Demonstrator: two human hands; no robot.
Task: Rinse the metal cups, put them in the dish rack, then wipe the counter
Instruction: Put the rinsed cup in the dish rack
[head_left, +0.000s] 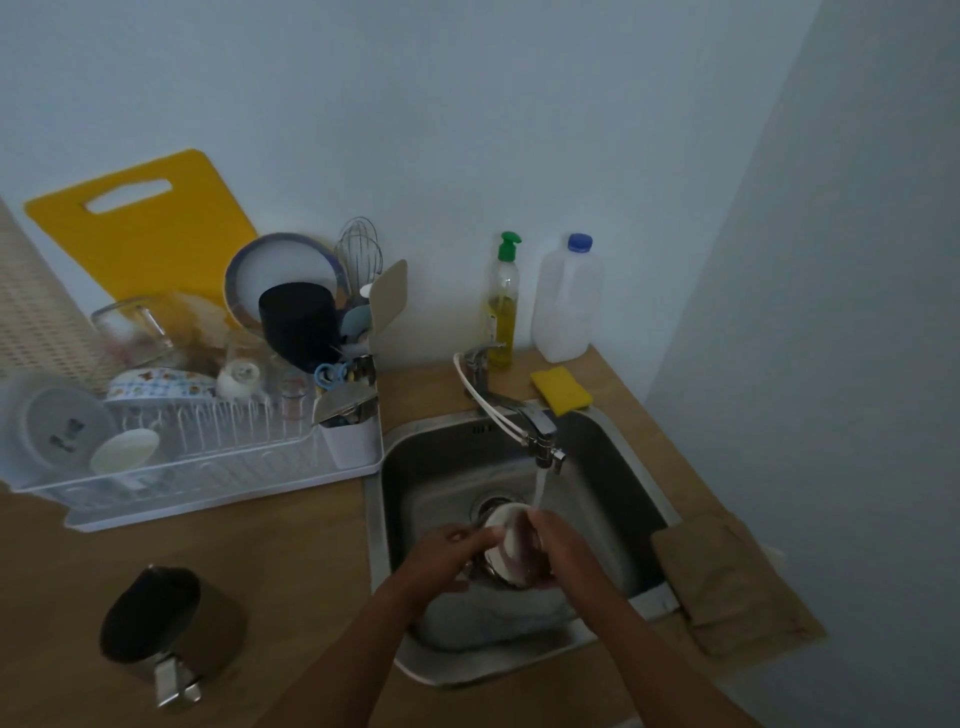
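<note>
Over the steel sink (618, 467) I hold a metal cup (506, 540) tilted under the running water from the faucet (540, 431). My right hand (550, 551) wraps around the cup's side. My left hand (452, 551) pinches its rim with fingers and thumb. A second metal cup (171, 623) with a handle stands on the wooden counter (291, 551) at the lower left. The white dish rack (208, 457) sits left of the sink, filled with dishes.
A yellow cutting board (150, 234) leans on the wall behind the rack. Dish soap (503, 306), a plastic jug (567, 306) and a yellow sponge (561, 389) stand behind the sink. A brown cloth (727, 587) lies on the counter at the right.
</note>
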